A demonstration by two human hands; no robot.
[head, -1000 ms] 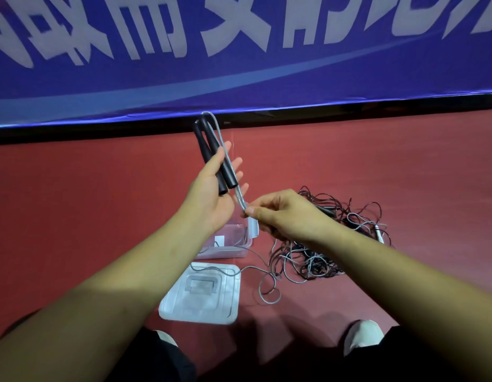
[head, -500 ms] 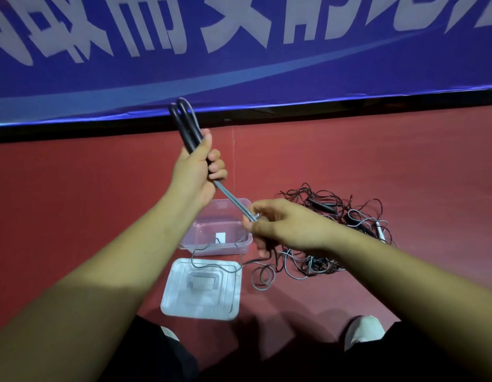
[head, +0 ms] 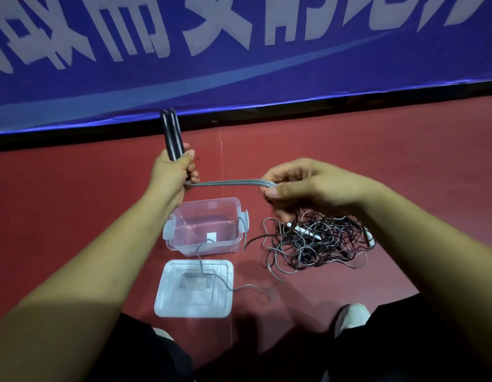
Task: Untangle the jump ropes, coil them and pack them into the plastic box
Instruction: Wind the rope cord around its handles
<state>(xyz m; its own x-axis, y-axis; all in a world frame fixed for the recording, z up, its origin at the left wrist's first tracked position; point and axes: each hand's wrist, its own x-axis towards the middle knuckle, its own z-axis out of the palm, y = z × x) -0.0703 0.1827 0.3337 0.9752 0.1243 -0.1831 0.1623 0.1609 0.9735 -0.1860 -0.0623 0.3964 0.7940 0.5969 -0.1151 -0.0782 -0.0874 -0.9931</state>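
Note:
My left hand (head: 171,177) grips two black jump-rope handles (head: 171,135), held together and pointing up. A doubled grey cord (head: 228,183) runs level from under that hand to my right hand (head: 302,186), which pinches it between thumb and fingers. Below my right hand a tangled heap of dark and grey ropes (head: 316,245) lies on the red floor, with a white handle (head: 305,232) in it. The clear plastic box (head: 240,216) stands open below my hands. A loose grey cord (head: 211,274) trails from the box across its lid.
The box's clear lid (head: 167,299) lies flat on the floor in front of the box. A blue banner with white lettering (head: 239,64) closes off the far side. My knees and a white shoe (head: 352,317) fill the bottom edge.
My right hand slid along the cord to the right and up, pulling the doubled cord out level. My left hand turned the handles more upright.

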